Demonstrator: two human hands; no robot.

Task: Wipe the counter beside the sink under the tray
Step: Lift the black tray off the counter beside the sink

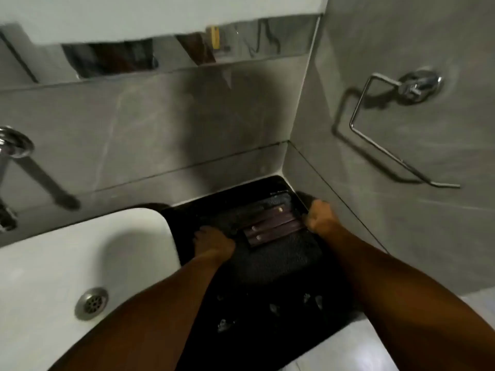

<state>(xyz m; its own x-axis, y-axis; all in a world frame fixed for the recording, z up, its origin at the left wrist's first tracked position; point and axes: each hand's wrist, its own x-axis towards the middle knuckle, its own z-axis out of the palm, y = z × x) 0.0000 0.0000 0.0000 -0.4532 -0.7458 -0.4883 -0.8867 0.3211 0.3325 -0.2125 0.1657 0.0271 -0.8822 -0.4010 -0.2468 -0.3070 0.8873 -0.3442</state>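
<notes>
- White sink (53,263) fills lower left; black counter (267,303) lies right of it.
- Tray (270,223), centre frame, sits in the corner.
- I'd lift level: left hand (214,243) and right hand (320,216) curl closed on its sides.

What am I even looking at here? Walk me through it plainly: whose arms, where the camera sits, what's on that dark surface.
There is no machine here. A person wears a wide-angle camera on the head, so this single picture looks down along their own two bare arms. The left hand and the right hand each hold one side of a dark tray, which carries a few small brownish bars. The tray sits over a black counter in the corner of grey tiled walls; the counter shows some water drops. To the left is a white sink with a metal drain. A chrome towel ring hangs on the right wall. No cloth is visible. The picture is too blurred to tell whether the tray is lifted.
</notes>
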